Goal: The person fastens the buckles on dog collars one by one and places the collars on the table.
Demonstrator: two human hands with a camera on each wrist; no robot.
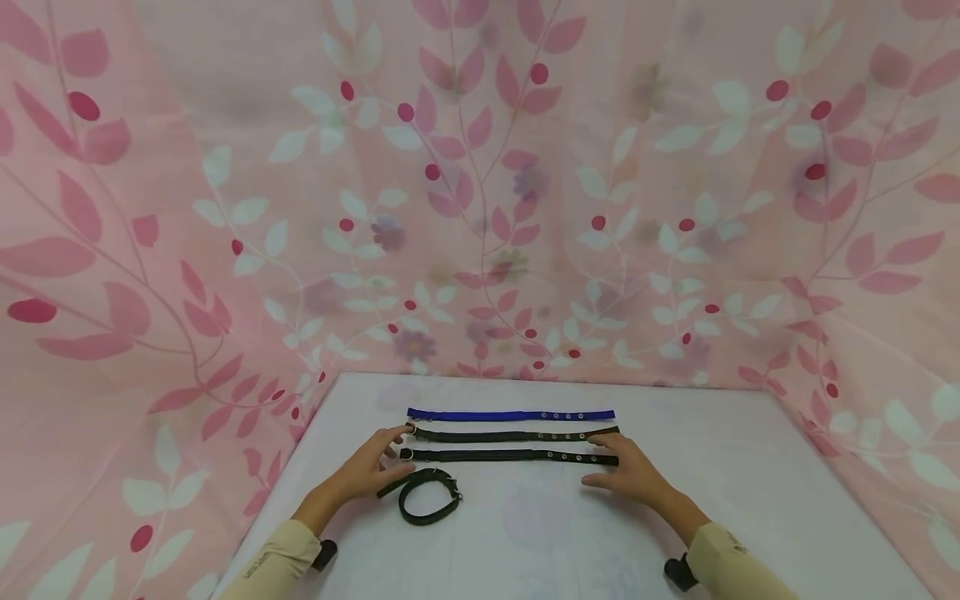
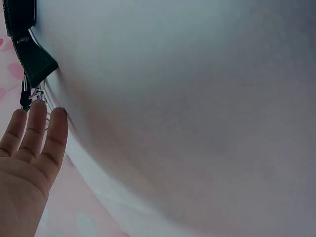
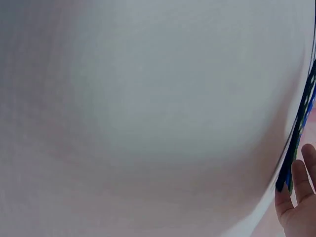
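Three collars with metal eyelets lie stretched out in parallel rows: a blue collar (image 1: 480, 415) at the back, a dark collar (image 1: 480, 436) in the middle and a black collar (image 1: 480, 456) in front. My left hand (image 1: 367, 468) has its fingers extended, the tips at the buckle end of the middle collar. Close to that thumb lies a coiled dark collar (image 1: 427, 521), its loose end pointing left. With fingers spread, my right hand (image 1: 636, 473) is at the eyelet ends of the middle and front collars. Whether its fingertips touch them is hard to tell.
The collars lie on a white-covered table (image 1: 540, 517). Pink leaf-patterned fabric (image 1: 480, 208) hangs behind the table and along both sides. A dark strap-mounted device (image 1: 324, 554) sits at the left wrist, another dark device (image 1: 680, 573) at the right.
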